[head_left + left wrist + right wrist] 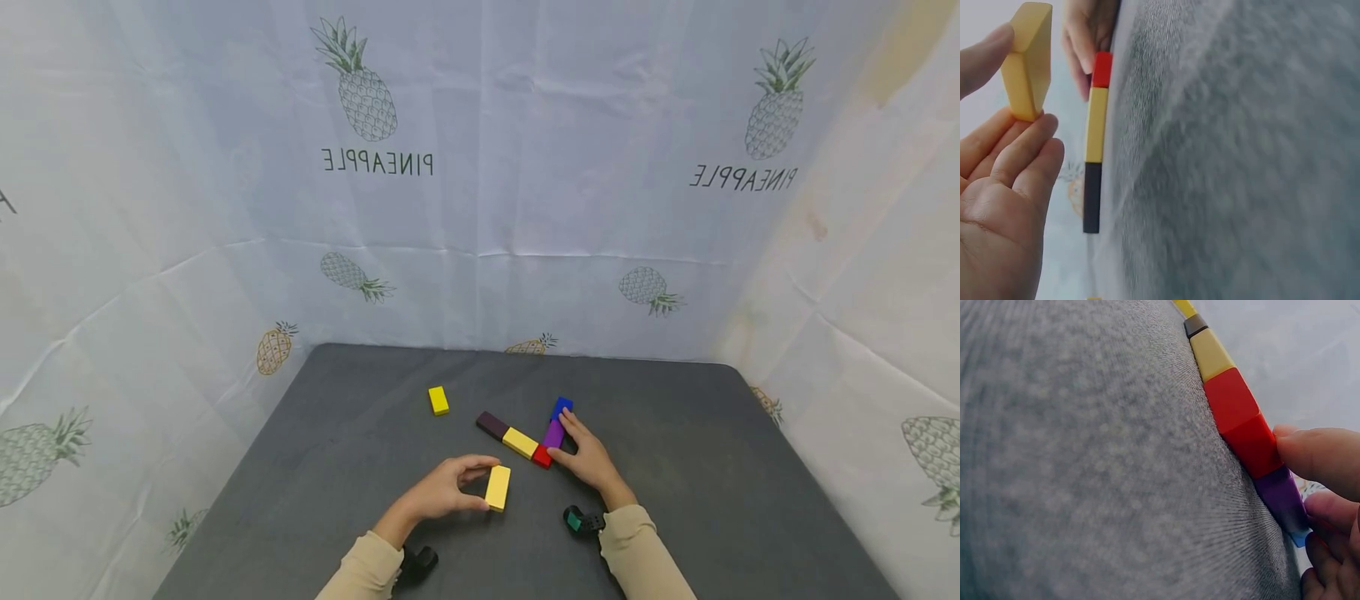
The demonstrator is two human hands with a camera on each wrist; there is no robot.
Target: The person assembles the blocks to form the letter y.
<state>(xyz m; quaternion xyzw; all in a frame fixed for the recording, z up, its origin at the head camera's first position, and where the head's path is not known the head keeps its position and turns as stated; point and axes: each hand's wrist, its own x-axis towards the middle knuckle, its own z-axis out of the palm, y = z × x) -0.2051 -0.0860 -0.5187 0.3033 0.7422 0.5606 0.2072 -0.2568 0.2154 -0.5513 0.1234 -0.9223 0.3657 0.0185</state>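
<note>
My left hand (444,490) pinches a pale-yellow block (498,488) by its ends, raised off the desk (675,425), probably so its long sides are free. My right hand (592,461) is spread, thumb against the red block (542,456), fingers at the blue block (561,404), seemingly to steady both.

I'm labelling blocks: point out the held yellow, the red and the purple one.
Held yellow block (498,488), head view, on its broad face.
Red block (1247,439), right wrist view, on its lower visible face.
Purple block (553,435), head view, on its top face.
</note>
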